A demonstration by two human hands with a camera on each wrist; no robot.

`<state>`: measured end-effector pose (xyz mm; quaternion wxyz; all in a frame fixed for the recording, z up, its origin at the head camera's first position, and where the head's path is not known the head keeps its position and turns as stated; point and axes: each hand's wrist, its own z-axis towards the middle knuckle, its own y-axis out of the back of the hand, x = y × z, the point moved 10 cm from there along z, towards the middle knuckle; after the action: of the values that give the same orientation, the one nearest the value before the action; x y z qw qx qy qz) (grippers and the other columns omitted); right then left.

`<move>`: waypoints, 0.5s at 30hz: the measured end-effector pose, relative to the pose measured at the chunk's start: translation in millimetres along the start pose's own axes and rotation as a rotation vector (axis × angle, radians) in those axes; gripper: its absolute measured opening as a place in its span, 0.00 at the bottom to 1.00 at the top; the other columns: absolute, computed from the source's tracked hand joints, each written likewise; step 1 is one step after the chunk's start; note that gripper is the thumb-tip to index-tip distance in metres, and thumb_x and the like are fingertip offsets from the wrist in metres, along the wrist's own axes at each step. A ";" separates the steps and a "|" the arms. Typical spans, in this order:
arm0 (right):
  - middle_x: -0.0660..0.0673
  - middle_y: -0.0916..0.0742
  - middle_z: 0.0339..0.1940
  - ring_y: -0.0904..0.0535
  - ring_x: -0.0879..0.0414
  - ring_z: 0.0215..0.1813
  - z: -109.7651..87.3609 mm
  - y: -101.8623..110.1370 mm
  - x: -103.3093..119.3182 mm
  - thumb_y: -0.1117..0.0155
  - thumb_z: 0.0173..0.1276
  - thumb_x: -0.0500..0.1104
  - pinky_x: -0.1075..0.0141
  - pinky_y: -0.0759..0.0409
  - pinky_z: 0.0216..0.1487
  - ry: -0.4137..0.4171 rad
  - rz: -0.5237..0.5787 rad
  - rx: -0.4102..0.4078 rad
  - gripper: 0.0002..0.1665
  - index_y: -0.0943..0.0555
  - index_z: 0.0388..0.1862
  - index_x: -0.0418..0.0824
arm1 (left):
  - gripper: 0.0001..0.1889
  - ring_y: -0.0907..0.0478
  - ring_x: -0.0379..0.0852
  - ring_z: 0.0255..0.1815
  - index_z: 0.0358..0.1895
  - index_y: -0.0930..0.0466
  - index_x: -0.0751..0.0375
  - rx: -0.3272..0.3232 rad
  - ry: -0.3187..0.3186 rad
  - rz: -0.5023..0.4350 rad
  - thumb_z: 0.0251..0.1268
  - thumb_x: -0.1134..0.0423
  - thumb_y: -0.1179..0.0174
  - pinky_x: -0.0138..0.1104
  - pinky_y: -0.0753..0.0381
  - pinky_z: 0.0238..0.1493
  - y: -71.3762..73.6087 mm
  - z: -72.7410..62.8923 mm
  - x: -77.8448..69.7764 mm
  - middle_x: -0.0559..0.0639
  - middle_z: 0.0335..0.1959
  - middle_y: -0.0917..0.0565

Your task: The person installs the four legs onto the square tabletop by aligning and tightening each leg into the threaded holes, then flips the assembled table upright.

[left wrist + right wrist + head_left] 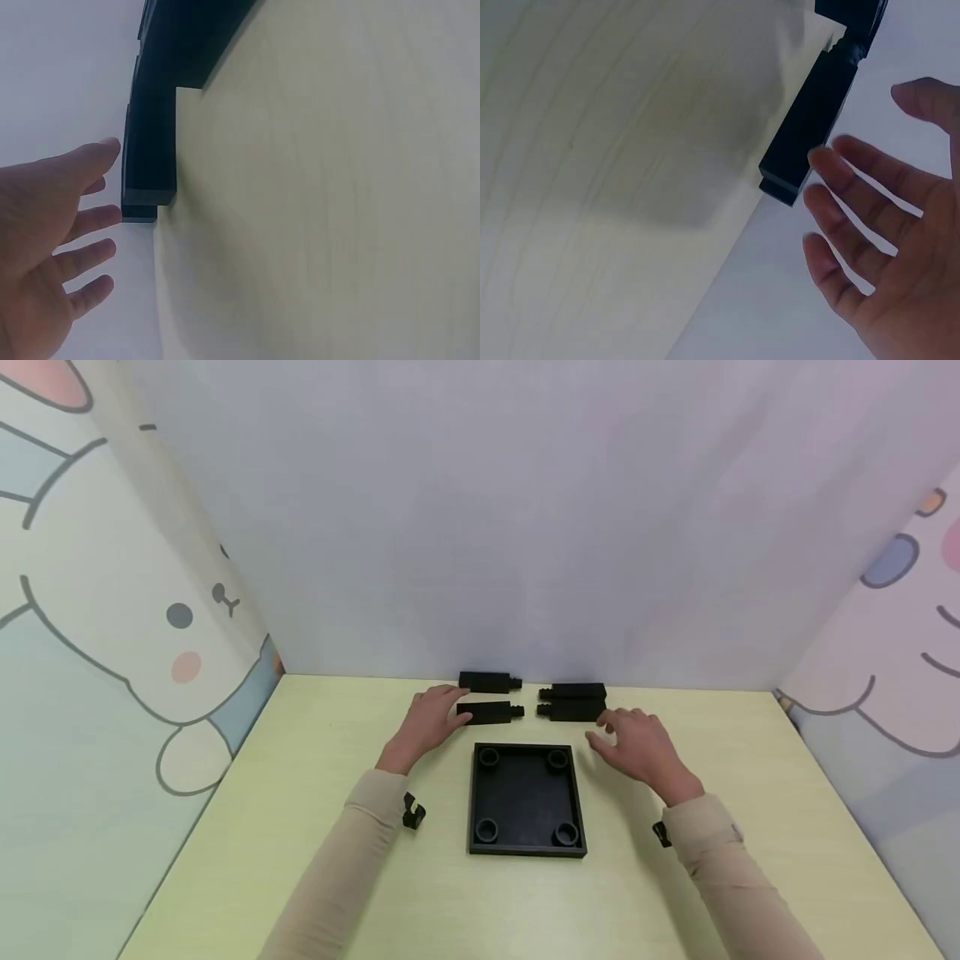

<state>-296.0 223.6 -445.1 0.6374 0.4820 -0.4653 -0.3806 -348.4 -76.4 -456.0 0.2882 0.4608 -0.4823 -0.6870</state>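
Observation:
My left hand (431, 720) is at the outer ends of two black square legs with narrow threaded tips, a front left leg (483, 712) and a back left leg (485, 682). In the left wrist view its fingers are spread, with the thumb beside the end of a black leg (152, 150). My right hand (637, 743) has loosely bent fingers near the front right leg (577, 710), which lies against the back right leg (577, 691). Between the forearms lies a square black panel (527, 802) with a raised rim and a round socket at each corner.
The pale wooden table (525, 910) ends at a plain light backdrop (525, 527) just behind the legs. Side curtains with cartoon prints (135, 593) stand at left and right. A small black wrist mount (412, 812) shows beside the left sleeve.

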 end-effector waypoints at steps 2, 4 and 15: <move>0.45 0.11 0.38 0.17 0.51 0.37 -2.1 -8.8 5.9 0.40 0.74 0.59 0.49 0.19 0.43 0.036 0.024 0.060 0.22 0.15 0.47 0.43 | 0.29 0.29 0.61 0.74 0.74 0.29 0.56 0.009 0.004 -0.014 0.75 0.49 0.41 0.60 0.31 0.69 -4.0 1.3 1.9 0.59 0.71 0.24; 0.50 0.13 0.32 0.19 0.58 0.31 -4.3 -17.8 10.9 0.40 0.74 0.60 0.56 0.20 0.37 0.056 0.062 0.127 0.20 0.15 0.42 0.45 | 0.28 0.28 0.61 0.73 0.73 0.29 0.56 0.021 0.008 -0.029 0.75 0.50 0.41 0.60 0.31 0.69 -8.1 3.2 3.5 0.59 0.71 0.23; 0.57 0.16 0.25 0.25 0.63 0.26 -13.1 -45.7 26.4 0.39 0.75 0.58 0.65 0.26 0.31 0.084 0.210 0.286 0.15 0.17 0.32 0.52 | 0.26 0.22 0.61 0.63 0.68 0.23 0.56 0.011 0.014 -0.015 0.71 0.52 0.36 0.57 0.24 0.60 -24.1 9.6 5.8 0.58 0.63 0.17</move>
<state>-277.8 191.1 -484.7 0.6174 0.5319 -0.5356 -0.2215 -358.4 -68.6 -479.4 0.2838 0.4709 -0.4806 -0.6832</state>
